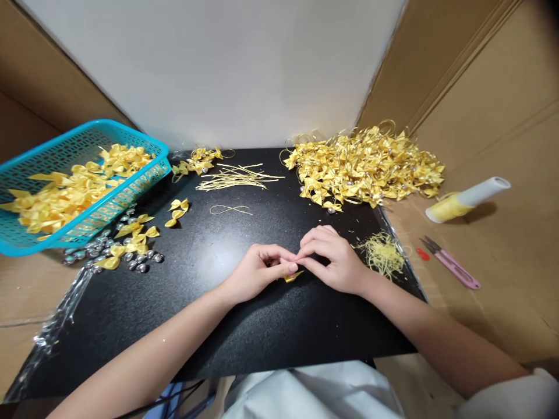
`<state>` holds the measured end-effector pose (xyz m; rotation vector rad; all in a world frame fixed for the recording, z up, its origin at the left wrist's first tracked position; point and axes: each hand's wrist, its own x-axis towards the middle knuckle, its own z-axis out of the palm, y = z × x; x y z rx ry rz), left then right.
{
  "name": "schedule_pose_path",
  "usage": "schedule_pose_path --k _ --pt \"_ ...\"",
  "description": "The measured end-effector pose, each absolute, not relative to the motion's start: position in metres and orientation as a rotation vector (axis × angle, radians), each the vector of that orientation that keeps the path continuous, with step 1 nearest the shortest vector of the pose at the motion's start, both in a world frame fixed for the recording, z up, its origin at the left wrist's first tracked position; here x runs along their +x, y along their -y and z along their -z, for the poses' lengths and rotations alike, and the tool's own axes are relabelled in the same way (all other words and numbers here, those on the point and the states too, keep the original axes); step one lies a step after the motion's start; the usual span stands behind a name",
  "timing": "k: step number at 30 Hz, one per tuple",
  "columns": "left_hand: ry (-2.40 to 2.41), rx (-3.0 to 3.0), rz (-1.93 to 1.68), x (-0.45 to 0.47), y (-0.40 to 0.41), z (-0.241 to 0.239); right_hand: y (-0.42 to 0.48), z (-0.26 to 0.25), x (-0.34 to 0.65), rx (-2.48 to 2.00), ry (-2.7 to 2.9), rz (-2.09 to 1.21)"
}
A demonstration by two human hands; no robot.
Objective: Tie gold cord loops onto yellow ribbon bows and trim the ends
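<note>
Over the middle of the black table (209, 326), my left hand (265, 266) pinches a yellow ribbon bow (292, 277), of which only a tip shows below the fingers. My right hand (331, 256) meets it fingertip to fingertip, thumb and forefinger pressed together. What the right fingertips hold is too small and covered to make out. Beyond the hands lies a single looped gold cord (230, 209). Farther back is a bundle of straight gold cords (240, 177). Two loose yellow bows (177, 213) lie left of the looped cord.
At left stands a blue basket (111, 205) of yellow bows, with silver bells (142, 267) beside it. A heap of corded bows (367, 166) fills the back right. Cord scraps (384, 255), pink thread snips (458, 269) and a white tube (484, 189) wound with yellow are at right.
</note>
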<state>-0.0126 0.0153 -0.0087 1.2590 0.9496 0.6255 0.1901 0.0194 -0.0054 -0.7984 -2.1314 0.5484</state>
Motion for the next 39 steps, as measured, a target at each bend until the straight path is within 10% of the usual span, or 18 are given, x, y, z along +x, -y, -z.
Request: schedule_pose_path --k 25,39 --pt "-0.917 1.348 -0.904 -0.014 -0.015 0.012 -0.013 0.013 0.187 -0.808 2.186 -0.164" --pt "-1.136 1.728 -0.831 -0.008 -0.009 0.014 -0.014 0.002 0.189 -0.91 2.013 -0.739"
